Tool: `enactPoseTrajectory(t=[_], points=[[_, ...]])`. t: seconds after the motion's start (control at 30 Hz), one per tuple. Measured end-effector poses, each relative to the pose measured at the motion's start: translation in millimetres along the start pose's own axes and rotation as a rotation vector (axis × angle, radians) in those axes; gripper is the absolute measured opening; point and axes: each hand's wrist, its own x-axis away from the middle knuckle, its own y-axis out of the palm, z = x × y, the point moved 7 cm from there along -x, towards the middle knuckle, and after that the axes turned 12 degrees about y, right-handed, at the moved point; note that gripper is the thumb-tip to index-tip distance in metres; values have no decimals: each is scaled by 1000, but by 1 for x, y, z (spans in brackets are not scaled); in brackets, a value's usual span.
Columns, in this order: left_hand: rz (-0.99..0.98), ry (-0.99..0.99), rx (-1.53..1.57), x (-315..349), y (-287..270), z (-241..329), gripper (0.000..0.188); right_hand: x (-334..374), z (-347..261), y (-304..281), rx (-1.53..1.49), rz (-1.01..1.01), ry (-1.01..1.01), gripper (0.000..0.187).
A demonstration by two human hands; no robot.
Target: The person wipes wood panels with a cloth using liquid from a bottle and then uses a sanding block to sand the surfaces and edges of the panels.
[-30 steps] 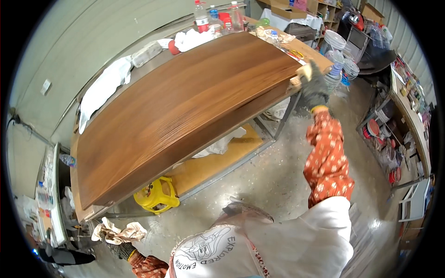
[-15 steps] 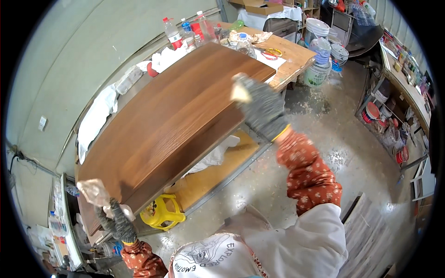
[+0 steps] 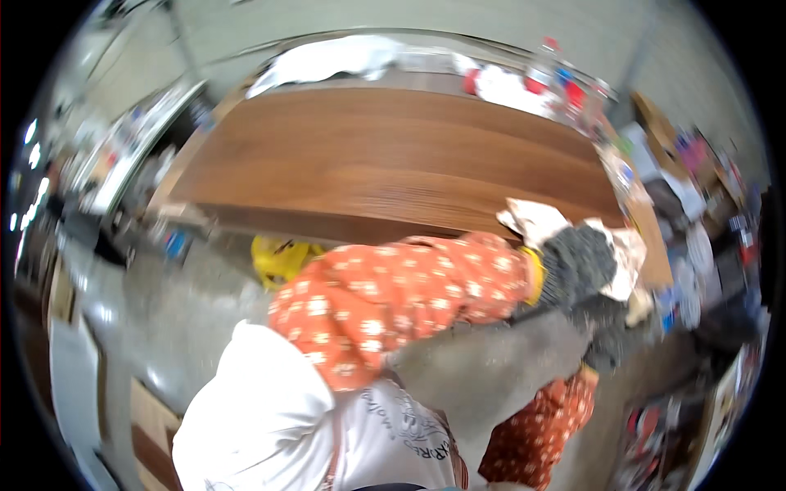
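Note:
A wide brown wood-grain board [image 3: 368,155] lies in front of me, with a straight near edge. My left arm reaches across to its right end. There my left hand [image 3: 577,262], in a dark grey knit glove with a yellow cuff, is closed on a crumpled pale cloth [image 3: 626,262]. Part of the cloth spreads over the board's near right corner. Lower and to the right, off the board, is my gloved right hand [image 3: 610,345]. Its fingers close around a small cream-coloured pad [image 3: 639,307], blurred by motion.
Behind the board lie white cloth [image 3: 336,59] and bottles [image 3: 540,65]. A yellow stool [image 3: 278,260] stands under the near edge. Shelving with cans [image 3: 655,425] is at the lower right, a side table [image 3: 135,155] at the left. Pale panels [image 3: 75,380] lean at far left.
The view has swung left. My left hand has gone with its cloth from the board's left end to its right end. My right hand has come off the board's right end, lower and nearer me.

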Motion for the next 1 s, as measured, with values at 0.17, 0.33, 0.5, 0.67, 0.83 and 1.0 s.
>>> enactPoseTrajectory(t=[0.17,0.33,0.5,0.67,0.83,1.0], points=[[35,-63,-769,106,-23,-18,38,13,-3,5,-53,-30,-81,51],[-200,-217,-579,251,-132,-47,48,60,-62,44,-145,-59,-45,58],[-309,-492,-671,408,-284,-77,51,141,-179,99,-280,-321,-80,66],[-478,-1101,-746,578,-412,-107,57,221,-240,140,-382,-464,-19,63],[-178,-1719,-473,730,-450,-39,50,329,-351,168,-235,-737,-259,58],[75,-1831,-186,770,-440,37,41,464,-483,208,-39,-801,-845,59]])
